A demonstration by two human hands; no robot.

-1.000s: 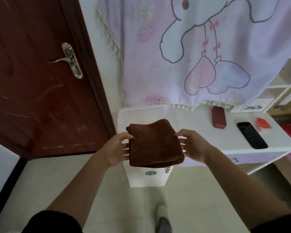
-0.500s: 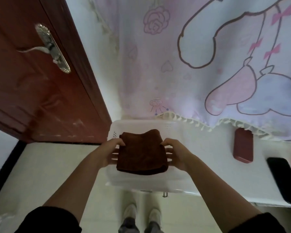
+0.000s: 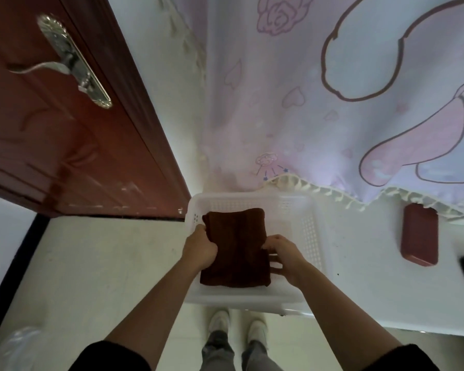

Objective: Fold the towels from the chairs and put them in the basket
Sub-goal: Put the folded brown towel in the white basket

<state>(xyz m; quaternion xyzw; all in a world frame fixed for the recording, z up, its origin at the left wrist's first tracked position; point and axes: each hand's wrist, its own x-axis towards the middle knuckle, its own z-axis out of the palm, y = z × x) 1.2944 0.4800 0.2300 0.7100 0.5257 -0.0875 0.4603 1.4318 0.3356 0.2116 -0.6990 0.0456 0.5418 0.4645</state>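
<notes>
Towel (image 3: 236, 250), folded, brown, inside basket (image 3: 310, 226); left hand (image 3: 200, 249) and right hand (image 3: 285, 257) grip its opposite edges.

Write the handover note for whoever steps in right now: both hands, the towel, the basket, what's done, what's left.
Hands: the left hand grips the left edge of the folded brown towel; the right hand grips its right edge.
Things: the towel is down inside the white basket, which sits on the white table. I cannot tell whether it touches the bottom.
Done: this towel is folded and in the basket.
Left: let go. The chairs and any other towels are out of view, so check them.
</notes>
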